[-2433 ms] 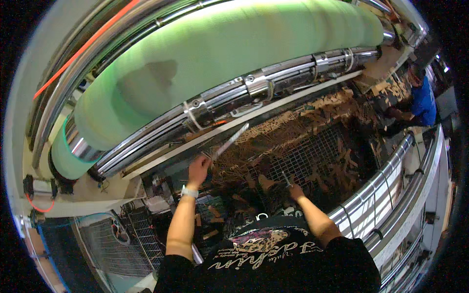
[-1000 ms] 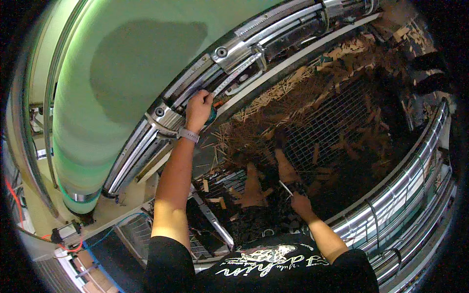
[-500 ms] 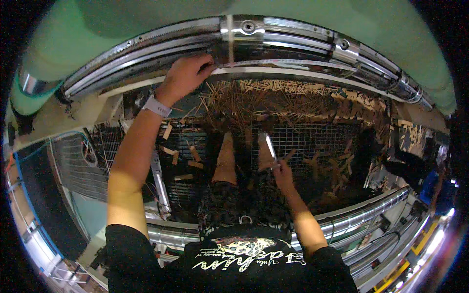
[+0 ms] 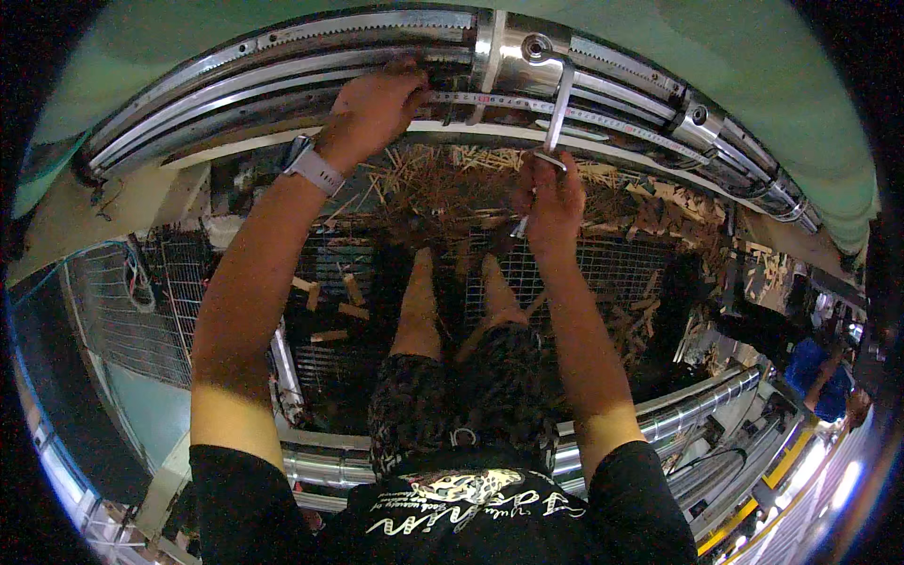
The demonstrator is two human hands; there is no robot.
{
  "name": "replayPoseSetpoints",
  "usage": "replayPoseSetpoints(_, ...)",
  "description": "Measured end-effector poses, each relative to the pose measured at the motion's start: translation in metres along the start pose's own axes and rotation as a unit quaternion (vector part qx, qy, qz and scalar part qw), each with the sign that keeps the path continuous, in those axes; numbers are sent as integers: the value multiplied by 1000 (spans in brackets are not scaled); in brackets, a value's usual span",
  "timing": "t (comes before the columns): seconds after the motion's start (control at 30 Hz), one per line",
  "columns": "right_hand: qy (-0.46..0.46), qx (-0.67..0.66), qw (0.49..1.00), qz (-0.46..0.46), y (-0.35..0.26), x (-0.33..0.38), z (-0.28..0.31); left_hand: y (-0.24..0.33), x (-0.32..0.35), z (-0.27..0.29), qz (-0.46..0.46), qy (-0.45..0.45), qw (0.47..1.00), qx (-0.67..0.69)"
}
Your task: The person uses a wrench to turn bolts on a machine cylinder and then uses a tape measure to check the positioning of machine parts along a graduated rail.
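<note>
My left hand (image 4: 374, 115), a watch (image 4: 315, 169) on its wrist, is closed at the left end of a pale measuring tape (image 4: 589, 115). The tape runs to the right along the polished metal bars. My right hand (image 4: 554, 205) grips a shiny metal hex key (image 4: 559, 108). The key's bent upper end is close beside the socket screw (image 4: 537, 47) in a metal collar (image 4: 516, 52); I cannot tell whether it sits in the screw. Toothed racks (image 4: 377, 30) run along the upper bar on both sides of the collar.
A large green roller (image 4: 650, 33) curves above the bars, and a second collar (image 4: 695, 118) sits farther right. Below lie wood slivers (image 4: 650, 188) and wood pieces on a wire grating (image 4: 607, 264). A person in blue (image 4: 817, 384) is at the right. Another metal roller (image 4: 325, 461) runs behind me.
My right hand has risen from beside my leg, bringing the hex key up to the collar's screw. My left hand has shifted slightly up and right along the bars.
</note>
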State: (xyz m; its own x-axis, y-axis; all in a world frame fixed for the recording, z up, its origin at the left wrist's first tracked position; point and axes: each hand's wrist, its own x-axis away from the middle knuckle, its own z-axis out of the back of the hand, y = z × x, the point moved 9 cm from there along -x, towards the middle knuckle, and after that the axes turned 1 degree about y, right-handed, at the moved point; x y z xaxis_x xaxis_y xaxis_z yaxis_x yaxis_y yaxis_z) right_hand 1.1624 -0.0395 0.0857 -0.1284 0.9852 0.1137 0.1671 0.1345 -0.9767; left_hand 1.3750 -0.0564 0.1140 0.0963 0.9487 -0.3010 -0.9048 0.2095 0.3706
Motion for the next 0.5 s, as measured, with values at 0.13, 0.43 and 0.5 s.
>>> replayPoseSetpoints(0.13,11,-17,999,-30,15,-8,-12,-2,-3,-3,2,-31,999,-14)
replayPoseSetpoints(0.43,14,-137,986,-88,20,-6,-66,5,-4,9,-36,20,999,12)
replayPoseSetpoints(0.5,1,-155,984,-93,22,-11,-81,8,-4,12,-41,21,998,33)
